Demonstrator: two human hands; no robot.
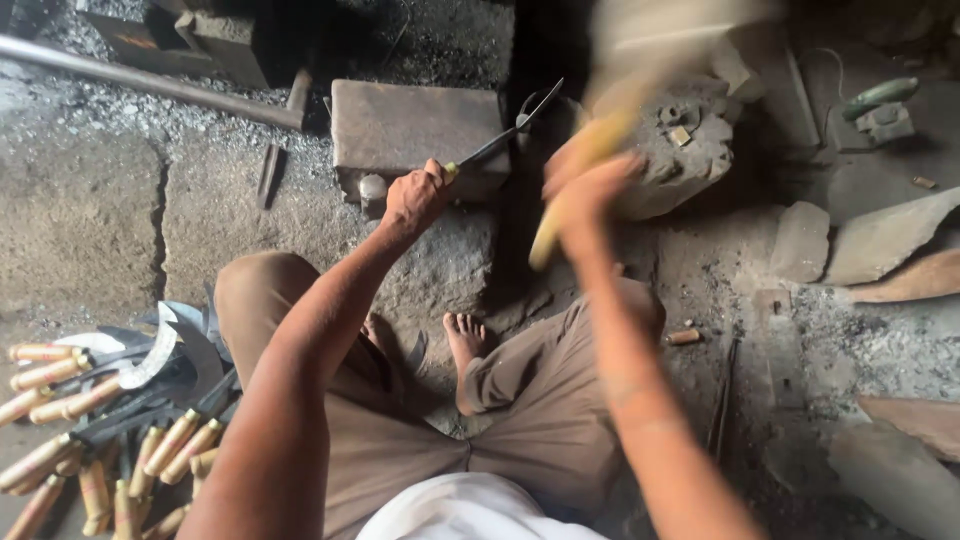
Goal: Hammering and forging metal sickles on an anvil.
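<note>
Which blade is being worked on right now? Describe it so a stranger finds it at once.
Start at the rectangular stone block at top centre. The left hand grips a knife there, its dark blade slanting up over the block's right edge. Unlike the heap of wooden-handled sickles at bottom left, it is held.

No packages, labels, signs or screens are showing anywhere in this view.
</note>
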